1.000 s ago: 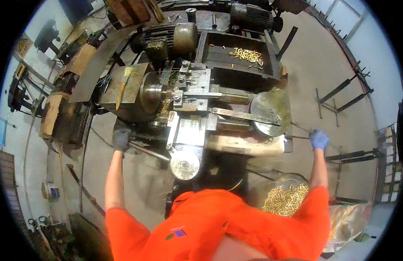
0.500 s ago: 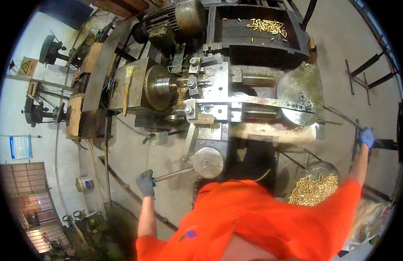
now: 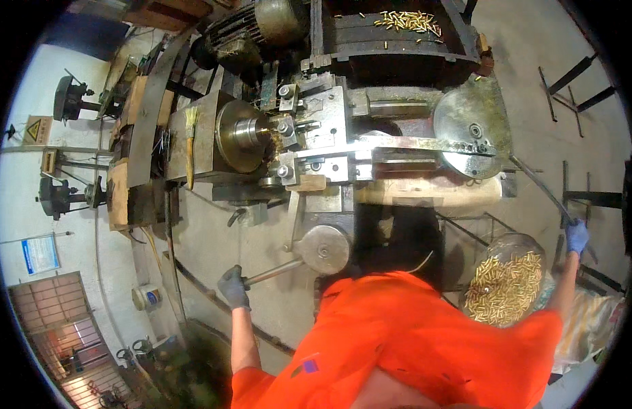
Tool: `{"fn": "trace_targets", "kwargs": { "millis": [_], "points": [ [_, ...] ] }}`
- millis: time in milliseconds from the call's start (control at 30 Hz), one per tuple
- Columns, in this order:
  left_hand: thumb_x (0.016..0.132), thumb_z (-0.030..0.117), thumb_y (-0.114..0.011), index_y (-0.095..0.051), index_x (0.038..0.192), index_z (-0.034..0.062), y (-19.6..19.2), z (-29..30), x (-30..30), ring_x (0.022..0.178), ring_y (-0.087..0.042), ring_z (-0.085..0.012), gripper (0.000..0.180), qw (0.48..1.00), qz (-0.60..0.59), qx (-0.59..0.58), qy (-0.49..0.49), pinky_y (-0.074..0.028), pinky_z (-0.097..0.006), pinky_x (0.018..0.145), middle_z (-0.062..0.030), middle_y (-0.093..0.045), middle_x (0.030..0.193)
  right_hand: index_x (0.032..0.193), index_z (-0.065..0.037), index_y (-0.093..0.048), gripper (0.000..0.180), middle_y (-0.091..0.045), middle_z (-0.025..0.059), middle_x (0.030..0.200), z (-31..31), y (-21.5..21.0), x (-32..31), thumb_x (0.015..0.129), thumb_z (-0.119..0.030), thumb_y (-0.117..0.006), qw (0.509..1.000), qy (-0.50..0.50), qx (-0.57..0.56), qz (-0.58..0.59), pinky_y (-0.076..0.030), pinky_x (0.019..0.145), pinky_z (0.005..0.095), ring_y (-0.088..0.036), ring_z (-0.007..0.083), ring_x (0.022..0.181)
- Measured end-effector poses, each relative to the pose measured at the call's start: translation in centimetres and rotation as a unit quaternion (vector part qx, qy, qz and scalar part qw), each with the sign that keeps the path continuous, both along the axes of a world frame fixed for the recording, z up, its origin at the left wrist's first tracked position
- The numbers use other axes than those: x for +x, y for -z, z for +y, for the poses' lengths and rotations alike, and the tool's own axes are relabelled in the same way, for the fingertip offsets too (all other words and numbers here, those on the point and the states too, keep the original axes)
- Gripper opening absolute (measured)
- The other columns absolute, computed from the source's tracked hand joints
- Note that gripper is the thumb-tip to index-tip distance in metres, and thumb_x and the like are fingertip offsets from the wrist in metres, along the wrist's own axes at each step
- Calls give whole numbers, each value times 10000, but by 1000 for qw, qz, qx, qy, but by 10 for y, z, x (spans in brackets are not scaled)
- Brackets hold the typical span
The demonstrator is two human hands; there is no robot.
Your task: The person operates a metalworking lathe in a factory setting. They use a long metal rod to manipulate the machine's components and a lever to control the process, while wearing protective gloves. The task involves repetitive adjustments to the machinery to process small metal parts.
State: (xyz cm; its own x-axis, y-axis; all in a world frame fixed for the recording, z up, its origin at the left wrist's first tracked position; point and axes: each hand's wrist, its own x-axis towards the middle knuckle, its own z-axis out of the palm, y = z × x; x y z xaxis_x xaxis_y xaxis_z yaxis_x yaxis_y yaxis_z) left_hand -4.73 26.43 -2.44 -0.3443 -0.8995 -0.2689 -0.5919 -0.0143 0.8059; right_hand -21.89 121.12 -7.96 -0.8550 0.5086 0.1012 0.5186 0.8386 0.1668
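Observation:
In a grey glove, my left hand is closed round the outer end of a metal lever. That lever runs to a round metal disc at the front of a lathe-like machine. Far to the right, my right hand, blue-gloved, grips the lower end of a long steel handle. The handle slants up to a large disc, which a flat linkage bar joins to the tool slide. Left of the slide sits the round spindle chuck.
A dark metal tray behind the machine holds small brass pieces. More brass parts fill a round pan near my right arm. On the headstock lies a brush. An electric motor stands behind it.
My right hand has swung the long handle downward, nearer to me. My left hand stays on its lever with little change. The whole view has shifted and tilted slightly.

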Motion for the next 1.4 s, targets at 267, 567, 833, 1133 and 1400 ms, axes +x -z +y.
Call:
{"fn": "trace_targets", "kwargs": {
  "millis": [267,567,833,1133,1400],
  "points": [
    [771,82,-654,-639,803,-22,12,-14,5,378,-508,-184,110,1000,11,-15,19,-375,-293,313,-111,-579,564,859,-73,-664,295,-634,209,865,-34,-15,16,712,-324,-613,998,34,-38,-37,-475,711,443,-604,393,809],
    [782,60,-610,-635,783,-48,6,-9,6,376,-470,-149,111,998,37,-14,56,-355,-270,323,-82,-533,544,836,-45,-659,356,-638,226,859,-47,-12,32,689,-368,-634,997,73,15,-21,-482,747,449,-614,390,839],
    [794,83,-618,-631,824,-57,5,-4,5,379,-467,-139,144,999,19,-20,24,-354,-262,327,-71,-527,543,839,-40,-655,370,-644,211,862,-64,-22,31,702,-382,-623,997,70,-20,-27,-485,754,446,-615,387,847],
    [779,163,-628,-667,778,4,16,-40,22,441,-542,-185,164,971,-55,-72,224,-437,-335,434,-86,-577,563,805,-59,-667,368,-648,191,836,-53,-12,37,700,-409,-633,999,9,-11,-36,-503,698,436,-627,363,782],
    [774,284,-599,-677,828,71,-3,20,-40,699,-619,-326,232,876,-102,-296,367,-474,-389,626,-169,-633,769,714,-42,-690,449,-650,200,744,-36,-1,47,729,-481,-593,994,-24,108,0,-507,606,424,-647,353,683]
  ]
}}
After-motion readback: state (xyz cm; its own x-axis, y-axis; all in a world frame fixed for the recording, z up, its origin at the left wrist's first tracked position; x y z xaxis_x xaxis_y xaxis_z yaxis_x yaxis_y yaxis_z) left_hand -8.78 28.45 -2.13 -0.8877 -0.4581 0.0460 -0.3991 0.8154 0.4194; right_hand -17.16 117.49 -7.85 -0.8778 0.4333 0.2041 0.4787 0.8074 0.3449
